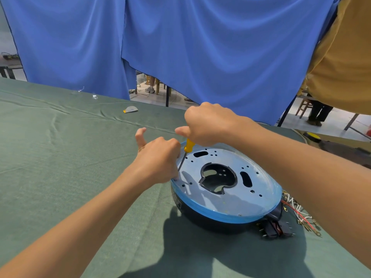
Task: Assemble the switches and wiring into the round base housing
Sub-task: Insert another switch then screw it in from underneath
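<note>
Gripping the yellow-handled screwdriver (188, 147), the right grip (208, 125) is clamped; left grip (158, 159), curled, touches the round base housing (226, 215) rim beneath.

Screwdriver (185, 153) tip hidden behind left hand (158, 160) fingers at housing (224, 197) rim; handle top buried in right hand (208, 123) fist. Housing interior mostly covered by metal plate (220, 201), only dark glimpse through centre cut-out. Switches (276, 227) partly tucked under housing edge, number unclear. Wires (299, 213) partly behind right forearm, terminals too small to tell apart
</note>
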`<state>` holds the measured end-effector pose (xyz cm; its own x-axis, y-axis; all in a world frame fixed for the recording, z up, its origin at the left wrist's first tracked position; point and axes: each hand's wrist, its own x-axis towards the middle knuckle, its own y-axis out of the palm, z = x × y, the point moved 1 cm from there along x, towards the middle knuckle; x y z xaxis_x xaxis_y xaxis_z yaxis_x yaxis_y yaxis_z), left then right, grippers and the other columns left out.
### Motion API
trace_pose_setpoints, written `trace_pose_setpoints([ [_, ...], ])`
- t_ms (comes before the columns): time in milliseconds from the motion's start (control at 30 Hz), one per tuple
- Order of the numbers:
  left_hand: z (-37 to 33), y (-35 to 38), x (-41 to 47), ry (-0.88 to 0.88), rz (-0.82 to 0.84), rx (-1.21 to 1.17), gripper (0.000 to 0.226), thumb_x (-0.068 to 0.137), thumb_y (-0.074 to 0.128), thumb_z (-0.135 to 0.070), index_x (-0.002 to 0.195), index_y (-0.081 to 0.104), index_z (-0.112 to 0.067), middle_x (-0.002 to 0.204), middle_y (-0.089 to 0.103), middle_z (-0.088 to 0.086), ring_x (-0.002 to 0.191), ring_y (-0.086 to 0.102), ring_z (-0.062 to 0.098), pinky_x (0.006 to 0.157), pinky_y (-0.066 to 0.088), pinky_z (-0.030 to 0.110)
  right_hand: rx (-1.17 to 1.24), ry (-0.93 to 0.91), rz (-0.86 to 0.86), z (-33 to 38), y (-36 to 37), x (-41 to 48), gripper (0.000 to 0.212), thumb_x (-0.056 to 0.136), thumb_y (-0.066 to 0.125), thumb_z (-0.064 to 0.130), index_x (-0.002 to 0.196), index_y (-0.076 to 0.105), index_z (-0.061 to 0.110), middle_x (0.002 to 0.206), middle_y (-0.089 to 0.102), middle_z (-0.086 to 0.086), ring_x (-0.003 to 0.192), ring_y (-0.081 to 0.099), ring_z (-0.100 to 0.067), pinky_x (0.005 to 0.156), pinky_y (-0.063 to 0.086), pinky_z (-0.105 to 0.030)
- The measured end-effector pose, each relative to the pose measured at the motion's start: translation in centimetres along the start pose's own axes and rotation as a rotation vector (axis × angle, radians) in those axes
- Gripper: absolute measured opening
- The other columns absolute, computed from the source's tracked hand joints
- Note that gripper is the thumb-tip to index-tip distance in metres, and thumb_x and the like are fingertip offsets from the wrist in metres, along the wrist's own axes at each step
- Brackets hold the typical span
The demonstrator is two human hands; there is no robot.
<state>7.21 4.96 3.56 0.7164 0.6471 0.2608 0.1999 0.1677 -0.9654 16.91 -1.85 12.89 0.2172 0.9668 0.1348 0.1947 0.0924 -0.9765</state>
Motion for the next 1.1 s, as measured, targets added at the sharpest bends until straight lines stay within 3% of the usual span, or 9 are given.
trace_pose_setpoints([
  [133, 0.0, 0.4, -0.2, -0.04, -0.042, -0.099, 0.036, 0.064, 0.082, -0.027, 0.087, 0.055, -0.029, 0.067, 0.046, -0.015, 0.096, 0.048, 0.012, 0.09, 0.001, 0.042, 0.182, -0.049, 0.18, 0.3, -1.0, -0.1, 0.044, 0.095, 0.048, 0.053, 0.078, 0.056, 0.013, 0.049, 0.056, 0.002, 0.041, 0.059, -0.012, 0.038, 0.038, -0.019],
  [233, -0.2, 0.7, 0.0, -0.063, -0.05, -0.113, 0.032, 0.063, 0.082, -0.019, 0.076, 0.054, -0.025, 0.064, 0.052, -0.013, 0.078, 0.045, 0.011, 0.084, 0.007, 0.04, 0.217, -0.13, 0.184, 0.3, -1.7, -0.2, 0.02, 0.094, 0.055, 0.025, 0.099, 0.066, 0.009, 0.07, 0.069, -0.001, 0.054, 0.063, -0.008, 0.031, 0.035, -0.013],
  [367, -0.1, 0.9, 0.1, -0.069, -0.028, -0.15, 0.037, 0.064, 0.081, -0.014, 0.071, 0.047, -0.025, 0.064, 0.059, -0.013, 0.074, 0.048, 0.01, 0.077, 0.008, 0.039, 0.208, -0.16, 0.081, 0.0, -1.6, -0.2, 0.009, 0.09, 0.061, 0.018, 0.086, 0.068, 0.014, 0.058, 0.068, 0.003, 0.056, 0.066, -0.008, 0.032, 0.037, -0.013],
  [500, 0.1, 1.0, 0.2, -0.06, -0.018, -0.169, 0.035, 0.066, 0.077, -0.01, 0.072, 0.046, -0.024, 0.063, 0.061, -0.012, 0.064, 0.041, 0.0, 0.066, 0.002, 0.033, 0.234, -0.125, 0.015, 0.1, -0.5, 0.1, 0.035, 0.096, 0.054, 0.028, 0.068, 0.054, 0.008, 0.048, 0.062, -0.006, 0.04, 0.063, -0.014, 0.044, 0.047, -0.021],
  [633, 0.0, 0.8, 0.1, -0.043, -0.012, -0.153, 0.036, 0.066, 0.081, -0.016, 0.074, 0.047, -0.026, 0.065, 0.062, -0.014, 0.069, 0.05, 0.006, 0.066, 0.001, 0.033, 0.24, -0.034, -0.076, 0.4, 0.2, 0.4, 0.038, 0.095, 0.047, 0.019, 0.06, 0.034, 0.012, 0.058, 0.043, -0.006, 0.041, 0.042, -0.022, 0.043, 0.03, -0.025],
  [767, -0.1, 0.7, -0.2, -0.018, -0.022, -0.146, 0.037, 0.067, 0.08, -0.016, 0.073, 0.046, -0.027, 0.062, 0.059, -0.014, 0.066, 0.048, 0.003, 0.066, 0.002, 0.033, 0.233, -0.094, 0.013, 0.4, -0.4, 0.4, 0.032, 0.096, 0.048, 0.022, 0.066, 0.049, 0.01, 0.054, 0.061, -0.005, 0.048, 0.054, -0.013, 0.051, 0.045, -0.026],
  [867, 0.0, 0.5, -0.4, -0.024, -0.027, -0.165, 0.038, 0.064, 0.084, -0.02, 0.073, 0.048, -0.026, 0.059, 0.057, -0.016, 0.071, 0.05, 0.009, 0.066, 0.003, 0.033, 0.191, -0.172, 0.085, 0.6, -1.3, -0.1, 0.024, 0.095, 0.054, 0.024, 0.078, 0.066, 0.012, 0.054, 0.064, 0.004, 0.052, 0.06, -0.005, 0.045, 0.043, -0.019],
  [933, 0.0, 0.5, -0.5, -0.023, -0.034, -0.164, 0.04, 0.062, 0.086, -0.024, 0.072, 0.047, -0.026, 0.058, 0.054, -0.018, 0.072, 0.05, 0.011, 0.066, 0.003, 0.033, 0.157, -0.214, 0.125, 0.6, -1.8, -0.5, 0.014, 0.093, 0.057, 0.018, 0.084, 0.068, 0.018, 0.059, 0.063, 0.008, 0.055, 0.062, -0.001, 0.04, 0.039, -0.012],
  [1100, -0.2, 0.4, -0.6, -0.044, -0.011, -0.174, 0.049, 0.063, 0.087, -0.032, 0.066, 0.039, -0.028, 0.065, 0.059, -0.015, 0.076, 0.05, 0.013, 0.074, 0.008, 0.037, 0.109, -0.297, 0.148, 0.4, -2.3, -0.7, 0.016, 0.084, 0.068, 0.011, 0.084, 0.067, 0.027, 0.084, 0.066, 0.009, 0.072, 0.053, -0.001, 0.052, 0.038, -0.019],
])
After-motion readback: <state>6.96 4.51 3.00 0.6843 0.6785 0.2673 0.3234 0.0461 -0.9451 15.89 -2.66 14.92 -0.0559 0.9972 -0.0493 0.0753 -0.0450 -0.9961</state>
